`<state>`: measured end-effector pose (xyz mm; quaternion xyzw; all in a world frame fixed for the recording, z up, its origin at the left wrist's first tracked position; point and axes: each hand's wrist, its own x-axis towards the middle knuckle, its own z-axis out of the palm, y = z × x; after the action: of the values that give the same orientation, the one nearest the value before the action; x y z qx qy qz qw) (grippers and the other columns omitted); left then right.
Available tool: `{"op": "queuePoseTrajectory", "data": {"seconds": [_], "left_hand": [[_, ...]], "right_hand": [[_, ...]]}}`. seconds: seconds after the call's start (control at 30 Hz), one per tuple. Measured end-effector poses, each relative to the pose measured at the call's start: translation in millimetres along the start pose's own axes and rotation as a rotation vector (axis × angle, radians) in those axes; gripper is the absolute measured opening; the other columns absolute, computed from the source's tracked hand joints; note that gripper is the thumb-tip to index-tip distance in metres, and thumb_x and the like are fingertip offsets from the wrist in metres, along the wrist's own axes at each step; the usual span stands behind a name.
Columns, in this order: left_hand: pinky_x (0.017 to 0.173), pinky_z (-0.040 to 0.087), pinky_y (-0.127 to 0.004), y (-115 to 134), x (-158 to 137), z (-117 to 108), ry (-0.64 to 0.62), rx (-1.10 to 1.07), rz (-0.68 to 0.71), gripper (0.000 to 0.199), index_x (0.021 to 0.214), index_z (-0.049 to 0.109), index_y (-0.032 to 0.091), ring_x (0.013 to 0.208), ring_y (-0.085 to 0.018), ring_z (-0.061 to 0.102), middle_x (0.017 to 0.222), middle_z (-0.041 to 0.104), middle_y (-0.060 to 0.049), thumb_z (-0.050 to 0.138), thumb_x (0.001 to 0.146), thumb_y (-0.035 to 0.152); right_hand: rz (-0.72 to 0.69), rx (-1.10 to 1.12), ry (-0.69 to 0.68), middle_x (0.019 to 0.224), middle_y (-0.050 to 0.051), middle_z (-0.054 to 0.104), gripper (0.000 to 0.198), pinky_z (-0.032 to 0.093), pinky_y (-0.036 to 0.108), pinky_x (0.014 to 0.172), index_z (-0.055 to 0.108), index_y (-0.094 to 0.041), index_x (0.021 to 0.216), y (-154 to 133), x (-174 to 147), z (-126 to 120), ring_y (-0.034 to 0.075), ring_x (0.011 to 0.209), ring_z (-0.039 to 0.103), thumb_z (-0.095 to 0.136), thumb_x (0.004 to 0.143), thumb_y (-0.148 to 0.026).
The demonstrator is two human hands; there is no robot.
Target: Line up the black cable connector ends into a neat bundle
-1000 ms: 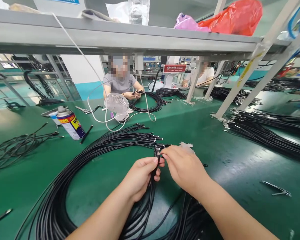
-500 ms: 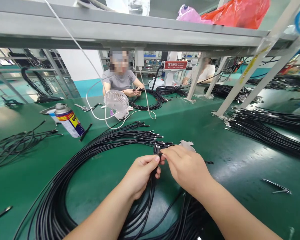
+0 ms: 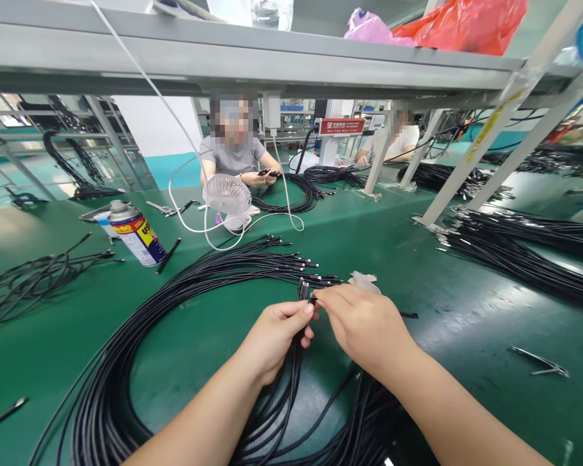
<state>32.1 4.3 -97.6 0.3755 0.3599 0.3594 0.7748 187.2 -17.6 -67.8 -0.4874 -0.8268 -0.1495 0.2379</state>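
Note:
Several black cables with metal-tipped plugs (image 3: 302,290) stand upright in my left hand (image 3: 282,333), its thumb and fingers closed around them just below the plugs. My right hand (image 3: 362,317) meets it from the right, fingertips pinched at one plug of the bunch; that plug is mostly covered by the fingers. From my left hand the cables hang down and curve toward the bottom of the view. A large loop of black cables (image 3: 140,323) lies around the left of my hands, its plug ends just beyond them. More black cables (image 3: 364,421) lie beneath my right forearm.
A spray can (image 3: 138,234), a small white fan (image 3: 227,197) and loose cables (image 3: 39,278) lie beyond and left. Cable bundles (image 3: 525,249) and nail clippers (image 3: 539,361) are at right. A shelf beam (image 3: 252,55) crosses above; a co-worker (image 3: 233,152) sits opposite.
My hands stay nearly in place. The fingertips of my right hand have shifted slightly at the plug, and a dark plug end now shows between my hands.

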Motion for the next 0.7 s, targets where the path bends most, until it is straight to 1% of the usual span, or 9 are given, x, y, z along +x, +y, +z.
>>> {"op": "queuePoseTrajectory", "data": {"seconds": [0.27,0.5,0.7], "left_hand": [[0.048,0.036,-0.020,0.1,1.2,0.3,0.009,0.027,-0.008,0.042,0.077,0.072,0.010,0.055,-0.008,0.044,0.070,0.055,-0.003,0.081,0.061,0.048],[0.049,0.036,-0.020,0.7,1.3,0.0,0.016,0.053,-0.021,0.042,0.076,0.072,0.010,0.055,-0.007,0.044,0.069,0.055,-0.003,0.081,0.061,0.049],[0.049,0.036,-0.020,0.2,1.6,0.6,0.015,0.058,-0.029,0.042,0.076,0.072,0.010,0.055,-0.007,0.044,0.070,0.055,-0.003,0.081,0.060,0.048]], "right_hand": [[0.004,0.001,-0.042,0.085,0.007,0.071,0.026,0.046,0.027,0.059,0.068,-0.015,0.082,1.5,0.5,-2.7,0.018,0.070,0.065,0.044,0.080,-0.005],[-0.004,0.012,-0.088,0.090,0.007,0.072,0.030,0.050,0.025,0.064,0.071,-0.015,0.094,5.0,-0.9,-6.2,0.017,0.075,0.067,0.047,0.080,-0.003],[-0.013,0.012,-0.099,0.091,0.006,0.072,0.028,0.052,0.026,0.063,0.071,-0.014,0.094,5.1,-0.5,-7.9,0.018,0.075,0.067,0.050,0.079,-0.003]]}}
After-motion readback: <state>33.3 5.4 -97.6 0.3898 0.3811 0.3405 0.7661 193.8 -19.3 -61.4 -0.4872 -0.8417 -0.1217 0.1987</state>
